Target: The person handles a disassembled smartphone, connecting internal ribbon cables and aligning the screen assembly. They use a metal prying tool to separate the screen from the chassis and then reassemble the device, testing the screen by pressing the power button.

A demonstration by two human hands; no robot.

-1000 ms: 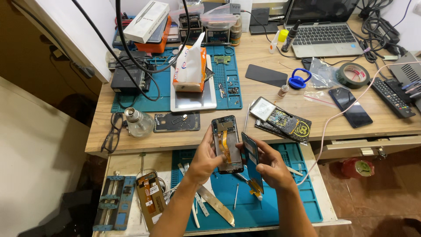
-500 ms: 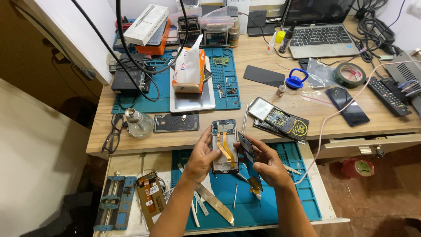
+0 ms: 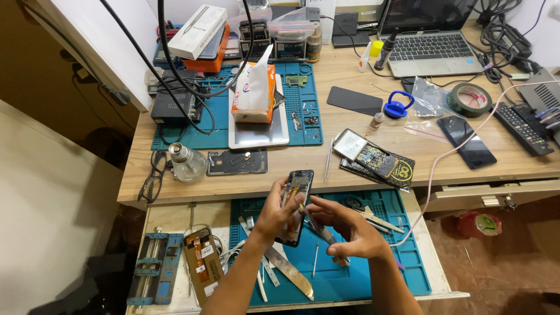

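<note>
Left hand (image 3: 274, 216) is gripping the opened phone (image 3: 296, 204), fingers wrapped around it; right hand (image 3: 350, 230) is pinching, looks like, tweezers (image 3: 324, 233).

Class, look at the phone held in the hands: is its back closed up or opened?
Opened. The phone, held in the left hand, shows an orange ribbon cable and bare inner parts; the right hand reaches to it.

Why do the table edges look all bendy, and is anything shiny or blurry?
Head view: the wide lens bows the wooden desk edges; glare whitens the tablet; the right hand looks slightly smeared, while the left hand and opened phone stay fairly sharp.
</note>
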